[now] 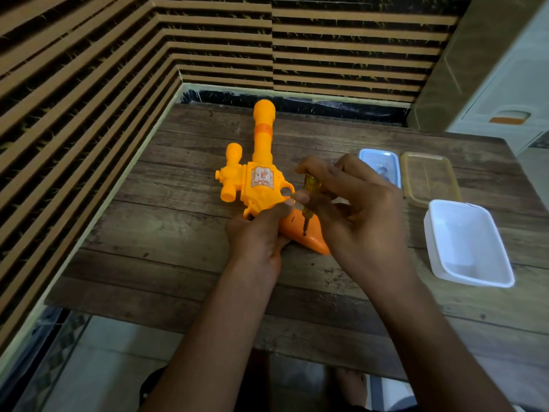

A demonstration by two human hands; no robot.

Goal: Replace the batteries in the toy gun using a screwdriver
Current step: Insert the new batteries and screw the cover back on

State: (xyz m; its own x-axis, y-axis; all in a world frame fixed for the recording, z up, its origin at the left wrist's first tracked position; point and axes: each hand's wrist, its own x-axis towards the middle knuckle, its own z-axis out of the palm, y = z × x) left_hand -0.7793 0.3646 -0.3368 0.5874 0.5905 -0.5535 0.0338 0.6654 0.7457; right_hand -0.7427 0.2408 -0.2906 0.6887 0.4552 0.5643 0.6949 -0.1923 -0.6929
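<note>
Open table (166, 233) left of the toy gun (261, 179); three tubs (466, 242), perhaps touching, crowd the right.

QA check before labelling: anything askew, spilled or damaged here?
Nothing stands out. The yellow plastic toy gun lies flat on the wooden table, left hand holding its orange grip, right hand pinching the yellow-handled screwdriver, tip down on that grip. Blue-rimmed clear box, amber-rimmed clear box and white plastic tub sit upright; no spill.

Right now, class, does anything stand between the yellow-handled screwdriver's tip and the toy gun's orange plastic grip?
Nothing visible does. The yellow-handled screwdriver in the right hand points onto the bare orange plastic grip; the left hand holds the yellow toy gun beside the tip, not under it.
</note>
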